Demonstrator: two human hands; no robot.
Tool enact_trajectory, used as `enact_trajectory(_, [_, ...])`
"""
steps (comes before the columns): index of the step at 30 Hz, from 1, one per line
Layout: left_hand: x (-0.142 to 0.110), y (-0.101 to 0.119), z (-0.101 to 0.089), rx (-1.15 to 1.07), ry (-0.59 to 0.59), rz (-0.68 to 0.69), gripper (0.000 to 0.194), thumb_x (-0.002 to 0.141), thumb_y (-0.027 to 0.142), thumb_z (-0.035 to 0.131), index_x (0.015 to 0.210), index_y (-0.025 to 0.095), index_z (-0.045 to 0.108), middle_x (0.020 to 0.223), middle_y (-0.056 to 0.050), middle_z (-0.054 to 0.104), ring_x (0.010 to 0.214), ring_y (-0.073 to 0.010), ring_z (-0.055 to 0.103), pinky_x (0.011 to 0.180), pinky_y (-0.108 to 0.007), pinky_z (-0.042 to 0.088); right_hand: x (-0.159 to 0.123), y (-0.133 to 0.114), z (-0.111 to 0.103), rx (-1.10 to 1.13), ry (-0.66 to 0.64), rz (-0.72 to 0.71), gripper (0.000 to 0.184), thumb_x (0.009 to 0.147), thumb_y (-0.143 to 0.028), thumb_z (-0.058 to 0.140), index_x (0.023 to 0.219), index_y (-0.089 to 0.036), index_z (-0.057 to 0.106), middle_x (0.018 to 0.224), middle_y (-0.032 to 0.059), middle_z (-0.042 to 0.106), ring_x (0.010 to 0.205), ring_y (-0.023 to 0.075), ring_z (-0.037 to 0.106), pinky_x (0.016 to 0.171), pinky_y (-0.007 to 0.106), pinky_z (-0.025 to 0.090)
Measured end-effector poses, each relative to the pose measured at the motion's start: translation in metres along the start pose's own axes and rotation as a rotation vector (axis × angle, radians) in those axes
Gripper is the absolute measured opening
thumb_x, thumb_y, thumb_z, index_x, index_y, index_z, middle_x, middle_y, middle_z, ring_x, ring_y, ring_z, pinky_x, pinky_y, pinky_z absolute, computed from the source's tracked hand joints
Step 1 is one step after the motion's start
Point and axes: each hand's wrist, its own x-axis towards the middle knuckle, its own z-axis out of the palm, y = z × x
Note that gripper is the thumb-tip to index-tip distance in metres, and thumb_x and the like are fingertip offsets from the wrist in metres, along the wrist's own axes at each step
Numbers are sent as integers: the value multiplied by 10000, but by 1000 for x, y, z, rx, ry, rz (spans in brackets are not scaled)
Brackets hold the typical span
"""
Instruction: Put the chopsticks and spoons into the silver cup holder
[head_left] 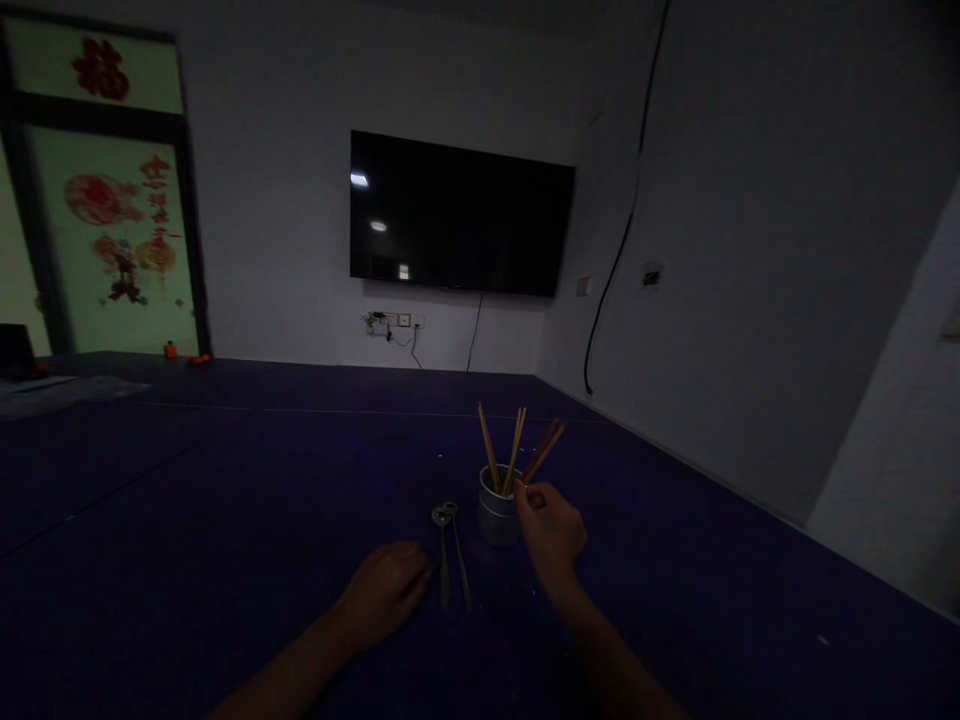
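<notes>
Left hand [390, 590]: lying low, fingers curling loosely. Right hand [551, 525]: reaching forward, thumb and fingers pinching together.

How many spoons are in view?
2. The left spoon lies beside the left hand; the right spoon lies next to it, nearer the cup. More could be hidden inside the cup.

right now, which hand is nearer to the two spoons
Left. Your left hand is just to the left of the two spoons; your right hand is farther off to their right, by the rim of the chopstick cup.
</notes>
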Motion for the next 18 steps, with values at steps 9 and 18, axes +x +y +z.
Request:
enact_trajectory(9, [1,-3,2,4,-17,4,195,872,172,373,805,186,556,765,-24,592,695,-126,550,615,-226,407,-20,-7,10,12,24,-379,492,887,-476,352,587,-188,614,522,17,602,477,125,546,491,226,295])
enact_trajectory(18, [-1,1,0,22,-34,-25,182,846,136,381,786,179,547,784,-33,597,716,-133,551,629,-236,409,-51,-32,10,-357,-589,-554,338,868,-389,447,757,-179,687,750,91,699,691,197,654,559,241,389])
